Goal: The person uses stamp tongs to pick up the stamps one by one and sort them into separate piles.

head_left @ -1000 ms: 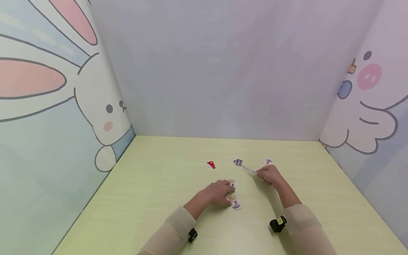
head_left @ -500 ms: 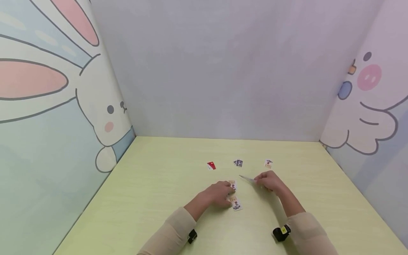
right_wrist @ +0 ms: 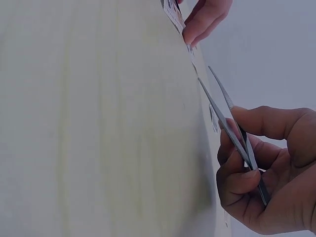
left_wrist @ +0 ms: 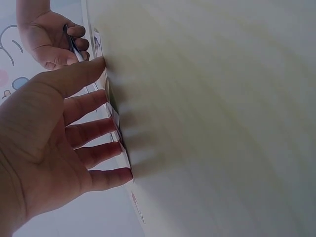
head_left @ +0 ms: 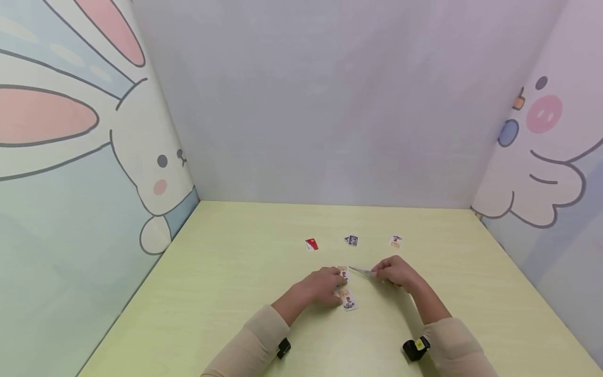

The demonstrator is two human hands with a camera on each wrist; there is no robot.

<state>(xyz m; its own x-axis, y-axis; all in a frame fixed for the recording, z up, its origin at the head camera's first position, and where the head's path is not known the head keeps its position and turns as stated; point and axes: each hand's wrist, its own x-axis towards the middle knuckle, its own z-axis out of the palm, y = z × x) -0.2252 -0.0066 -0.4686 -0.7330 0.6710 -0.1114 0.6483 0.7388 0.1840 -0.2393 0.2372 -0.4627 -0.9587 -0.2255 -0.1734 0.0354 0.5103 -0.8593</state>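
My left hand point(head_left: 322, 287) rests its fingertips on small printed cards on the table. One card point(head_left: 344, 272) shows beyond the fingers and another card point(head_left: 348, 300) by the thumb, both partly covered. In the left wrist view the fingers are nearly straight, their tips at the card edges. To the right, my right hand point(head_left: 395, 272) holds metal tweezers point(right_wrist: 215, 106) between thumb and fingers. The tweezers' tips stand apart with nothing between them. In the head view these tips point left, right by the upper card's corner.
Farther back on the pale yellow table point(head_left: 226, 272) lie a red-and-white card point(head_left: 312, 244), a pair of overlapping dark cards point(head_left: 352, 241) and a cartoon card point(head_left: 396, 241). A grey back wall point(head_left: 301, 104) and side walls with cartoon animals enclose the table. A black wrist camera point(head_left: 414, 350) hangs under the right sleeve.
My right hand has drawn back toward me, bringing the tweezers' tips from beside the dark cards to the cards under my left hand. The cartoon card at back right is uncovered. The left hand stays put.
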